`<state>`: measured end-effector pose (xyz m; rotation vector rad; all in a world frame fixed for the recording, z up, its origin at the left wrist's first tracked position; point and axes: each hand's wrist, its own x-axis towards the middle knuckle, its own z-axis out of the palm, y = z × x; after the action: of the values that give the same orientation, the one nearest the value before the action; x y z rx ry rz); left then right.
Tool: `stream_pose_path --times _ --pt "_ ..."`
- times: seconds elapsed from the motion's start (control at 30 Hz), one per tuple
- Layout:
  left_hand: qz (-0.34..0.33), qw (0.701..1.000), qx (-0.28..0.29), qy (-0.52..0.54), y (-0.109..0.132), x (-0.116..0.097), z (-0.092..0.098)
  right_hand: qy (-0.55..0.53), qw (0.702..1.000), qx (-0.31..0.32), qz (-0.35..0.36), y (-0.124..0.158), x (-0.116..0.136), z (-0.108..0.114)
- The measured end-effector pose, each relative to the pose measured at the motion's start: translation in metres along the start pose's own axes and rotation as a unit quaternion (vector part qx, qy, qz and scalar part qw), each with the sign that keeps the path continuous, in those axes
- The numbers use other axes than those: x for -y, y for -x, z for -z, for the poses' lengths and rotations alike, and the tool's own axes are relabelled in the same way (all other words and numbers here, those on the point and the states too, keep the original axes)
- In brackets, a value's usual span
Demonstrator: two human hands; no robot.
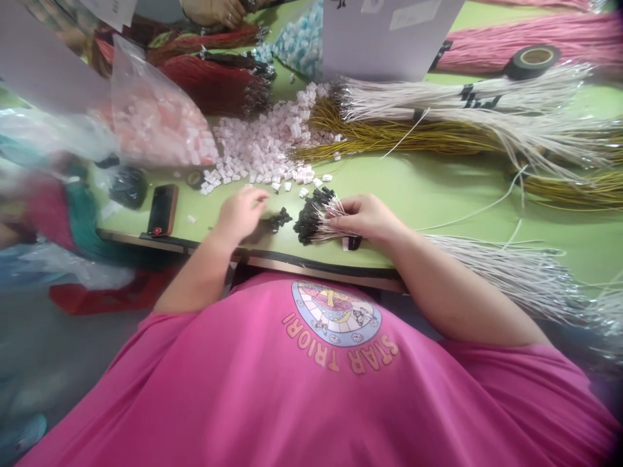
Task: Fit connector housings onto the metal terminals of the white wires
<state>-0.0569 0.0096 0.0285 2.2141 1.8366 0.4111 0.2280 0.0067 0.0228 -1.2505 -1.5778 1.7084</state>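
My right hand [367,219] is closed around white wires [331,217]. Black connector housings [311,217] crowd the wires' left ends, and the bundle rests low over the green table. To its left, my left hand [242,213] hovers at the table's near edge, slightly blurred. Its fingers are drawn together in a pinch; anything between them is too small to make out. Between both hands lies a small heap of loose black housings [281,219]. Just beyond them spreads a pile of white connectors [272,139].
A phone [163,209] lies at the left near edge, beside a bag of pinkish connectors [160,123]. White wire bundles [462,97] and yellow wires [399,136] stretch across the right. Black tape [534,59] sits at the back. Another person's hand [219,11] shows at the top.
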Motion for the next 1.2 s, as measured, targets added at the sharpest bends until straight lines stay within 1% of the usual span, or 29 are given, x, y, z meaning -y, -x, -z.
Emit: stream_pose_path --times 0.07,0.1,0.17,0.2,0.23,0.3,0.4,0.47,0.5,0.57,0.6,0.67,0.7,0.73,0.77,0.8,0.83,0.9,0.93,1.0,1.1,1.2 --pt "0.040 0.998 0.011 -0.041 -0.002 0.038 0.011 -0.020 1.000 0.011 -0.014 0.000 0.000 0.000" --pt "0.067 0.995 0.029 -0.069 -0.002 0.054 0.014 -0.020 1.000 0.011 -0.015 0.000 0.000 -0.001" --pt "0.085 0.993 0.054 -0.063 -0.002 0.079 0.015 -0.012 1.000 0.009 -0.012 0.000 -0.001 -0.002" --pt "0.091 0.993 0.062 -0.048 -0.001 0.086 0.013 -0.007 1.000 0.010 -0.010 0.000 -0.001 -0.002" --pt "0.094 0.993 0.063 -0.027 -0.001 0.091 0.010 -0.001 1.000 0.011 -0.008 0.000 -0.001 -0.002" --pt "0.103 0.993 0.055 0.009 0.001 0.093 0.003 0.009 1.000 0.013 -0.010 -0.001 -0.001 -0.003" --pt "0.114 0.992 0.049 0.031 0.001 0.090 -0.003 0.014 1.000 0.006 -0.018 -0.001 -0.001 -0.004" --pt "0.119 0.991 0.046 0.035 0.000 0.087 -0.004 0.011 1.000 0.004 -0.019 -0.001 -0.001 -0.004" --pt "0.122 0.991 0.039 0.033 -0.001 0.084 -0.004 0.009 1.000 0.005 -0.019 -0.001 -0.001 -0.005" --pt "0.119 0.992 0.004 0.034 -0.001 0.072 -0.002 0.010 1.000 0.011 -0.017 -0.001 -0.001 -0.005" --pt "0.110 0.993 -0.019 0.039 0.000 0.061 -0.001 0.014 1.000 0.014 -0.015 -0.001 -0.001 -0.004" --pt "0.076 0.993 -0.052 0.073 0.004 0.031 0.000 0.025 0.999 0.020 -0.012 -0.001 -0.001 -0.004" --pt "0.058 0.992 -0.038 0.108 0.007 0.012 0.000 0.031 0.999 0.023 -0.012 -0.001 -0.001 -0.003" --pt "0.043 0.987 -0.007 0.158 0.010 -0.008 -0.001 0.036 0.999 0.026 -0.012 -0.001 0.000 -0.002" --pt "0.029 0.977 0.037 0.206 0.013 -0.027 -0.003 0.040 0.999 0.028 -0.012 -0.001 0.000 -0.002" --pt "0.015 0.966 0.069 0.248 0.016 -0.045 -0.006 0.044 0.999 0.028 -0.013 -0.001 0.000 -0.001" --pt "0.000 0.958 0.094 0.272 0.017 -0.060 -0.010 0.048 0.998 0.028 -0.013 -0.001 0.001 -0.001" --pt "-0.013 0.951 0.113 0.289 0.017 -0.080 -0.019 0.047 0.998 0.027 -0.015 -0.001 0.001 0.000" --pt "-0.015 0.952 0.112 0.286 0.015 -0.086 -0.024 0.042 0.999 0.026 -0.017 -0.001 0.001 0.000" --pt "-0.014 0.957 0.100 0.272 0.012 -0.089 -0.033 0.032 0.999 0.028 -0.019 -0.002 0.001 -0.001" --pt "-0.022 0.964 0.074 0.256 0.008 -0.086 -0.041 0.043 0.999 0.031 -0.010 -0.002 0.001 -0.001" --pt "-0.037 0.967 0.055 0.245 0.008 -0.083 -0.044 0.080 0.996 0.032 0.012 -0.001 0.002 0.000"
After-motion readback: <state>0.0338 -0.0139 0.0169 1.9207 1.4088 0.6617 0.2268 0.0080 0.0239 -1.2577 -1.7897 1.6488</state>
